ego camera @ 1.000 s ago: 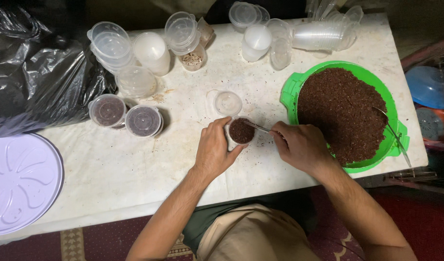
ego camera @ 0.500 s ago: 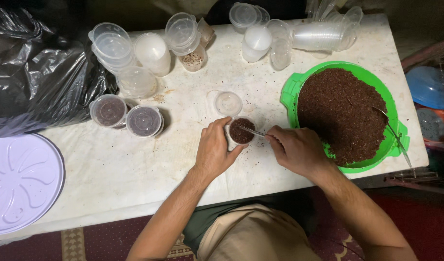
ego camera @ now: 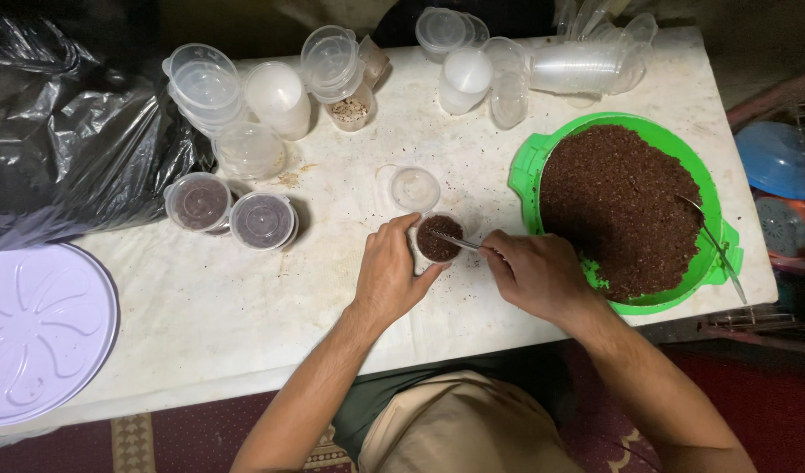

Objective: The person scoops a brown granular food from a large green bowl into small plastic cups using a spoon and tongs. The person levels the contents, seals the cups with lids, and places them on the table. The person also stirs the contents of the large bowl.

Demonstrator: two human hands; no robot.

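My left hand (ego camera: 390, 273) wraps around a small clear plastic cup (ego camera: 438, 238) filled with dark brown granules, standing on the white table (ego camera: 244, 324). My right hand (ego camera: 535, 273) grips a metal spoon (ego camera: 459, 241) whose tip rests on top of the cup's filling. A green bowl (ego camera: 532, 163) heaped with the same brown granules sits just right of my right hand. A loose clear lid (ego camera: 414, 188) lies just behind the cup.
Two lidded filled cups (ego camera: 230, 212) stand at left. Stacks of empty clear cups and lids (ego camera: 244, 96) line the far edge. A second spoon (ego camera: 713, 245) lies in the green bowl. A black plastic bag (ego camera: 60, 149) and a lilac round tray (ego camera: 34, 328) are at left.
My right hand has shifted slightly left and the spoon tip has moved over the cup's filling. My left hand stays around the cup.
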